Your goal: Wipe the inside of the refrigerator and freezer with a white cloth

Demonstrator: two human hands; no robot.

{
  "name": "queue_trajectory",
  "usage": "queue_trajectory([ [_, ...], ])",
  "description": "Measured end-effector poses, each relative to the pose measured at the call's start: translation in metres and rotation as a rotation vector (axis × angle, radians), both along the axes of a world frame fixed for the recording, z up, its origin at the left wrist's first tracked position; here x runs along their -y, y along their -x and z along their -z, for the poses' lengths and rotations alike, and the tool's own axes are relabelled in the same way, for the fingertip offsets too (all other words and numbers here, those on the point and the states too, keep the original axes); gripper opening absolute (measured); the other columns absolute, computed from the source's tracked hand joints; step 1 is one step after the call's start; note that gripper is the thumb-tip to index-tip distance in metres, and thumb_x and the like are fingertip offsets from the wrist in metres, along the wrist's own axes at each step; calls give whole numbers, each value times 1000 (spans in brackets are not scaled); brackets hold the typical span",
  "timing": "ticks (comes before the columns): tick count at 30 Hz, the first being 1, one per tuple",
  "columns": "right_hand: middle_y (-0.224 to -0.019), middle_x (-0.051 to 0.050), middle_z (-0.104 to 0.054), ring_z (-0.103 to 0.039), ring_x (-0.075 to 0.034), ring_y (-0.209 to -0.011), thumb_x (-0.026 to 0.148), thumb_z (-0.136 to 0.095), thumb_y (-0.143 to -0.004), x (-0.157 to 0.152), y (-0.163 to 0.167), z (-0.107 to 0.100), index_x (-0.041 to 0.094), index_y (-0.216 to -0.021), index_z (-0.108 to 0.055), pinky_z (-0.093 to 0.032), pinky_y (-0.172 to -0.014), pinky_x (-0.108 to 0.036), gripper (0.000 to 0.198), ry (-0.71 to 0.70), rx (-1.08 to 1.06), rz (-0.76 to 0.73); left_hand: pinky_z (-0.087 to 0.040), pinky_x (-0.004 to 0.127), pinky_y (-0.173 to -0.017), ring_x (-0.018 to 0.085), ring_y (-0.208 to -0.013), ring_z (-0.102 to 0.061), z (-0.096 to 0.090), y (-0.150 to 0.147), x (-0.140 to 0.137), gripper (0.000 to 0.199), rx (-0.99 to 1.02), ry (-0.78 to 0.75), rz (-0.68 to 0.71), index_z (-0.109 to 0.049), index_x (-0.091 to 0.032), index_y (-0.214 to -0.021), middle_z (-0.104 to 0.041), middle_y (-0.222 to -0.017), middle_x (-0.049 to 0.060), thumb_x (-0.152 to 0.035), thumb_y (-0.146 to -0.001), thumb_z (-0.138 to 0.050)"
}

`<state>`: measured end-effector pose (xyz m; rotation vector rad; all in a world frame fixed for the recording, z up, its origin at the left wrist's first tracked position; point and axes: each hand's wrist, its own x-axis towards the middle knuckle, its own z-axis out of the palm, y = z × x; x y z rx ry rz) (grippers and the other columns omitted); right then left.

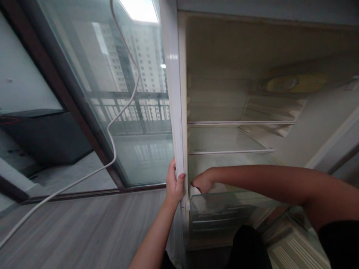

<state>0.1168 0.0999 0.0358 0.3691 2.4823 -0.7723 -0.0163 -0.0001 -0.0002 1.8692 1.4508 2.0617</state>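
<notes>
An open refrigerator [181,93] stands in front of me with its inside showing. My left hand [175,184] is closed around its left front edge, thumb on the front face and fingers on the outer side. Inside, my right hand [204,181] is closed on a white cloth [195,191] at the left wall, just above the clear front of a lower drawer [218,203]. The fingertips are partly hidden, and the cloth looks bunched. Two glass shelves, an upper shelf [241,123] and a lower shelf [230,151], lie above this hand.
A white cable [112,140] hangs in loops at the left and runs to the lower left. Behind it is a sliding glass door [140,160] with a dark frame. Grey wood-look floor [92,228] lies below. A ribbed pale panel [294,246] is at the lower right, near my knee.
</notes>
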Motion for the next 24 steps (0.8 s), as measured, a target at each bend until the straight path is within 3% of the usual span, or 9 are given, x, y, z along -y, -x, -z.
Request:
queue_trajectory([
  [6, -70, 1, -67, -64, -18, -68, 25, -77, -70, 11, -19, -1, 13, -77, -69, -53, -67, -31, 16, 490, 342, 129, -47, 47, -105, 32, -127, -58, 0, 1, 0, 72, -1, 4, -13, -44, -15, -147, -60, -137, 20, -66, -96, -36],
  [8, -72, 1, -68, -65, -18, -66, 27, -80, -68, 11, -32, -2, 14, -82, -70, -53, -64, -30, 22, 566, 440, 202, -46, 47, -106, 33, -127, -57, 0, 1, 1, 73, -3, 14, -13, -43, -14, -147, -59, -137, 20, -66, -96, -36],
  [14, -74, 1, -69, -61, -15, -54, 25, -82, -61, -11, -92, -24, 18, -93, -72, -46, -49, -24, 34, 410, 643, 476, -46, 47, -106, 33, -127, -58, -2, 1, 1, 73, -14, 3, -1, -43, -14, -148, -59, -137, 20, -66, -96, -37],
  [18, -67, 0, -65, -53, -12, -44, 21, -77, -67, -30, -157, -30, 14, -87, -72, -37, -41, -19, 22, 299, 762, 822, -45, 47, -107, 32, -127, -57, -3, 1, 1, 74, -7, 7, 9, -44, -14, -147, -59, -137, 20, -67, -96, -37],
  [21, -72, -2, -68, -58, -12, -49, 19, -71, -76, -35, -213, -32, 11, -86, -72, -44, -47, -21, 13, 293, 795, 1062, -46, 45, -105, 32, -126, -57, -3, 0, 0, 74, 5, 3, 15, -46, -14, -146, -59, -137, 20, -68, -95, -36],
  [24, -77, -6, -69, -66, -14, -60, 19, -66, -82, -33, -253, -39, 7, -83, -72, -51, -59, -24, 14, 234, 798, 1143, -47, 45, -104, 31, -125, -58, -3, 0, -1, 75, 13, -19, 2, -48, -13, -144, -60, -136, 19, -69, -95, -37],
])
